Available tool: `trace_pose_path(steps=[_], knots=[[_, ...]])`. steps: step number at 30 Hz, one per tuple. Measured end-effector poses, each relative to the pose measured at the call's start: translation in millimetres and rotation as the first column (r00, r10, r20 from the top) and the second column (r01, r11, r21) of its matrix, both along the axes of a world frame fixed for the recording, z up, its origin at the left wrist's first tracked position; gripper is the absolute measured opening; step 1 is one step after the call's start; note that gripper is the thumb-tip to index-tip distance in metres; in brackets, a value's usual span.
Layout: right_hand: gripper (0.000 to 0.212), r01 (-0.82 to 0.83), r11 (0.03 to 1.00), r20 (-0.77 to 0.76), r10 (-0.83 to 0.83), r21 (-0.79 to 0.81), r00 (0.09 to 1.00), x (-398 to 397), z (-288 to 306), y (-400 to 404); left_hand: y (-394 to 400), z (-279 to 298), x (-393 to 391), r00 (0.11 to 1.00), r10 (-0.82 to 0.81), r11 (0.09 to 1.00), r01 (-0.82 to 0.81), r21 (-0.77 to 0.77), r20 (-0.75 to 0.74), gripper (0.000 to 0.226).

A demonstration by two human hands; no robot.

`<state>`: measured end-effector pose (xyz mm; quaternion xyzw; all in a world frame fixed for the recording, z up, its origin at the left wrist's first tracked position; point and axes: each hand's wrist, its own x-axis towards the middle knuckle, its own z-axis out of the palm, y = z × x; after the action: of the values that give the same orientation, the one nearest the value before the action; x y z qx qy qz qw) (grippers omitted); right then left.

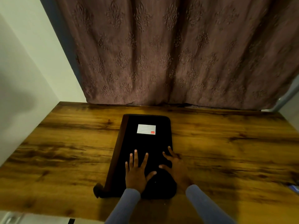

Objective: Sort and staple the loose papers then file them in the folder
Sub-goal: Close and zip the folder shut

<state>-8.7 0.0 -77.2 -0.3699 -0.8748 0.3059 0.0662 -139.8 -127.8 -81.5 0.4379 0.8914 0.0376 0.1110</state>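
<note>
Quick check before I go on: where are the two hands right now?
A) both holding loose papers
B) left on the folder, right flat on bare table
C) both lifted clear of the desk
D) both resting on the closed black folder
D: the left hand lies flat with spread fingers on the closed black folder, and the right hand rests at its right edge.

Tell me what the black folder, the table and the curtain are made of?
The folder looks like matte black fabric or leatherette with a brown spine; it reflects no light, so I can't say which. The table looks like wood or a wood-look laminate: streaky brown grain with a soft sheen. The curtain is cloth, hanging in folds with a raised leafy pattern.
</note>
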Motion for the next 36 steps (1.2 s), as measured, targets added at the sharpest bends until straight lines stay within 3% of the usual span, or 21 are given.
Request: trace_pose_path(steps=[9,13,15,17,20,22,25,29,32,36], knots=[[0.063,0.002,1.000,-0.003,-0.002,-0.018,1.000,3,-9,-3,-2,-1,-1,0.995,-0.028,0.999,0.029,-0.015,0.097,0.074],[0.062,-0.021,1.000,0.004,0.021,0.006,1.000,5,-4,-4,-6,9,-1,0.994,-0.064,0.998,0.061,0.032,0.089,0.099],[0.068,-0.009,1.000,0.008,0.008,0.018,1.000,10,4,-4,-4,14,5,0.991,-0.071,0.997,0.068,0.030,0.109,0.092],[0.080,0.066,0.996,-0.019,-0.065,0.056,0.998,25,10,-2,11,23,16,0.988,-0.109,0.993,0.103,0.057,0.112,0.068],[0.043,0.181,0.979,-0.017,-0.181,0.095,0.983,66,11,6,43,34,57,0.948,-0.271,0.950,0.236,0.204,0.166,0.050],[0.035,0.265,0.956,0.003,-0.267,0.129,0.964,106,10,17,67,37,98,0.911,-0.355,0.916,0.294,0.273,0.211,0.046],[0.046,0.415,0.895,0.028,-0.424,0.162,0.905,175,15,37,96,37,153,0.851,-0.438,0.883,0.349,0.312,0.288,0.043],[0.038,0.626,0.746,0.037,-0.649,0.229,0.760,276,29,58,127,29,216,0.751,-0.526,0.844,0.406,0.351,0.398,0.041],[0.046,0.674,0.680,0.100,-0.721,0.289,0.685,331,32,72,144,20,253,0.734,-0.533,0.842,0.413,0.347,0.420,0.040],[0.049,0.693,0.675,0.132,-0.734,0.253,0.666,361,33,88,156,12,280,0.755,-0.497,0.862,0.373,0.343,0.428,0.040]])
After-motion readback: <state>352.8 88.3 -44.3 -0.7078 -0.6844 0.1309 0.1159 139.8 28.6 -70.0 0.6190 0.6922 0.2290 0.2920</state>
